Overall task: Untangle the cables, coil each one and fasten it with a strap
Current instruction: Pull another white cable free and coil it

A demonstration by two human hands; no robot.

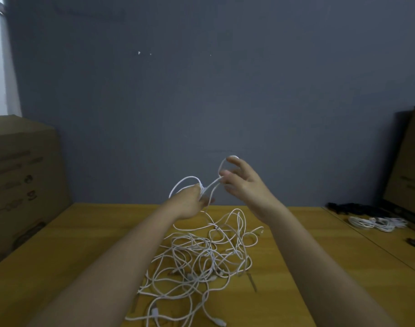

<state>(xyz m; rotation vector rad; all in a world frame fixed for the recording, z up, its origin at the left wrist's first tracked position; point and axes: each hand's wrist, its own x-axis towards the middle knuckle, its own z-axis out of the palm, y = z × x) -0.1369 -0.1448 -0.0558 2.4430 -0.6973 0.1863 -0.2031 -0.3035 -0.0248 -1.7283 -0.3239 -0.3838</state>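
head view: left hand grips white cable; right hand fingers pinch its loop

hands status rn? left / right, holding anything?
Left hand: gripping loops of a white cable lifted off the tangle.
Right hand: pinching the same cable, other fingers spread.
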